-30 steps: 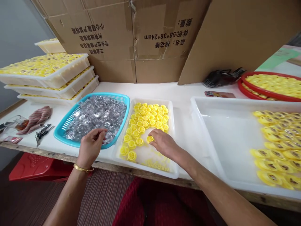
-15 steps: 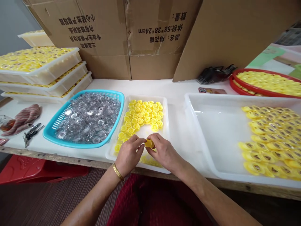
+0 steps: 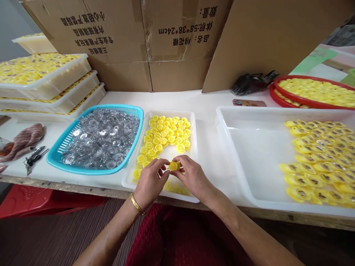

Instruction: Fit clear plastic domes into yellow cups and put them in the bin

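Between my two hands is a small yellow plastic cap [image 3: 173,166], held over the near part of a white tray [image 3: 196,155]. My right hand [image 3: 192,175] pinches it from the right with thumb and fingers. On the other side, my left hand [image 3: 152,181] has its fingertips closed at the cap's left edge; its grip is partly hidden. Beneath and beyond my hands, the tray holds many yellow cup-shaped pieces [image 3: 163,135], with a bare patch in the middle. Left of it stands a blue basket [image 3: 52,157] heaped with clear plastic pieces [image 3: 102,136].
At right, a large white tray [image 3: 235,162] holds rows of yellow pieces with dark centres [image 3: 318,162]. Red round trays [image 3: 273,94] stand behind it. Stacked white trays [image 3: 80,79], a cloth [image 3: 29,138] and keys [image 3: 34,159] lie left. Cardboard [image 3: 177,75] walls the back.
The view has shifted slightly. My hands still hold the yellow cap, which has turned a little so that more of its face shows between my fingers.
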A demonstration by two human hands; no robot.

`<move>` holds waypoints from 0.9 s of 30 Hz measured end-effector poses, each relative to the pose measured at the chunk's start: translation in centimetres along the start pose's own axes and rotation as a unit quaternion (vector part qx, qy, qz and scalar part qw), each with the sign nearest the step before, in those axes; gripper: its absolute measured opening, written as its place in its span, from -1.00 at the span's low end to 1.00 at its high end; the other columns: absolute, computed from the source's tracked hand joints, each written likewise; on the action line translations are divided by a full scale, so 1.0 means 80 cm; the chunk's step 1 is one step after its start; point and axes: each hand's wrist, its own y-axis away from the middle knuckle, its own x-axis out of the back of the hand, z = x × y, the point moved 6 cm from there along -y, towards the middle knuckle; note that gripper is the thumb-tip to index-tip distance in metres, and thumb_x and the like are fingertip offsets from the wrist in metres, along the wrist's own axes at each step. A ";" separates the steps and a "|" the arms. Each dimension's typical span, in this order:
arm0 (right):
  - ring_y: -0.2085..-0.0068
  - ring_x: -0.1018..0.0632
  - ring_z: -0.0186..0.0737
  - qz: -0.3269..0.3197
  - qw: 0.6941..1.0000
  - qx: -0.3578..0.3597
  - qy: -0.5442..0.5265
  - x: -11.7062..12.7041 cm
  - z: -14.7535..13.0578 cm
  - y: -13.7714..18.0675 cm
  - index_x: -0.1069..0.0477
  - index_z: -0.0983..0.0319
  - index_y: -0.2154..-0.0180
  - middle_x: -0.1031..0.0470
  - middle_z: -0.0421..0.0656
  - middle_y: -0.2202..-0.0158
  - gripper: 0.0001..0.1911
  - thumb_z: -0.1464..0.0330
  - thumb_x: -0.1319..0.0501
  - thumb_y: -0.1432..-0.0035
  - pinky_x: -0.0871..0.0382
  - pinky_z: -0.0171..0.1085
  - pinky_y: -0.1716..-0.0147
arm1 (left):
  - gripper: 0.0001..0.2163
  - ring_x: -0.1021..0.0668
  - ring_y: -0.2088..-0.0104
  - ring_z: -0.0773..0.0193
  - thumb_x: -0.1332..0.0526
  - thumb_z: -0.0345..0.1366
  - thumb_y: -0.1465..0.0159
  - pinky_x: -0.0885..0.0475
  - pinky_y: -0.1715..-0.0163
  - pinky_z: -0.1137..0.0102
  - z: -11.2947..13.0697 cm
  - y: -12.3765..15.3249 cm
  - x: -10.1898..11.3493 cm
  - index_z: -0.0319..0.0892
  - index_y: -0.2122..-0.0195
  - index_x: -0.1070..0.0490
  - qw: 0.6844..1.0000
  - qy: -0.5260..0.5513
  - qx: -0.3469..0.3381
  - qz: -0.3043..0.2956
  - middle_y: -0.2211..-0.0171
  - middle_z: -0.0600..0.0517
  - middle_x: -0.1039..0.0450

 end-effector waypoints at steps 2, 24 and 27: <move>0.28 -0.54 -0.20 0.004 1.000 0.002 -0.002 0.001 -0.001 0.000 -0.30 0.17 0.18 -0.44 -0.13 0.20 -0.71 0.44 -0.32 -0.05 -0.53 -0.20 0.29 | -0.91 -0.46 0.47 0.39 -0.14 -0.39 -0.23 -0.34 0.44 0.44 0.004 0.000 -0.002 -0.16 0.27 -0.42 1.000 -0.009 -0.008 -0.008 0.40 0.06 -0.40; 0.33 -0.55 -0.25 0.045 0.998 -0.004 -0.035 0.009 -0.004 0.000 -0.34 0.18 0.20 -0.44 -0.13 0.20 -0.69 0.50 -0.34 -0.01 -0.57 -0.22 0.32 | -0.92 -0.42 0.48 0.39 -0.15 -0.39 -0.21 -0.31 0.46 0.47 0.004 0.005 0.002 -0.18 0.43 -0.32 0.997 0.055 0.041 0.021 0.46 0.10 -0.36; 0.34 -0.55 -0.26 0.047 0.997 -0.026 -0.057 0.011 -0.003 -0.002 -0.36 0.17 0.21 -0.46 -0.14 0.20 -0.70 0.45 -0.35 0.01 -0.57 -0.23 0.34 | -0.93 -0.44 0.46 0.38 -0.16 -0.43 -0.19 -0.34 0.45 0.47 -0.006 0.004 0.005 -0.18 0.31 -0.37 0.996 0.048 0.064 0.040 0.40 0.08 -0.38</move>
